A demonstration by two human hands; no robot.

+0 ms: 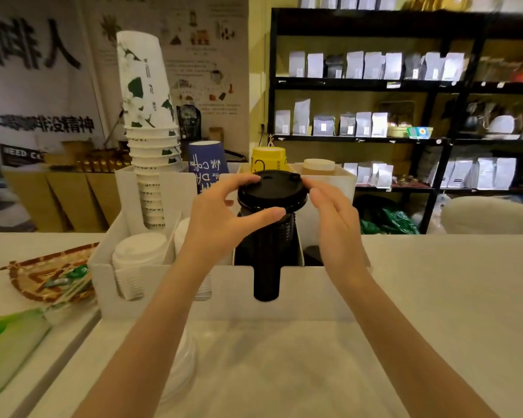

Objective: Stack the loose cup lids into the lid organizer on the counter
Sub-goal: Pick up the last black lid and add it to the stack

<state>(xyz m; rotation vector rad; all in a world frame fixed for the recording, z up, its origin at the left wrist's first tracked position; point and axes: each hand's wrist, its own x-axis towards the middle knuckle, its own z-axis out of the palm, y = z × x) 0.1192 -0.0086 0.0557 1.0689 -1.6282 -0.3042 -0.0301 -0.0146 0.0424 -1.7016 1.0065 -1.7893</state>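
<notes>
Both hands meet over the white lid organizer (230, 285) standing on the pale worktop (435, 282). The left hand (221, 212) pinches a black cup lid (271, 188) by its rim, fingers on top and thumb beneath the near edge. The right hand (332, 215) is open, its fingertips resting against the lid's right edge without closing round it. The lid sits level on top of a tall stack of black lids (267, 251) in the organizer's middle slot. White lids (136, 254) fill the slot to the left. Behind them rises a leaning tower of paper cups (150, 125), with a blue cup (207, 164) and a yellow cup (267, 158) further back. A woven tray (43, 276) lies at the far left.
</notes>
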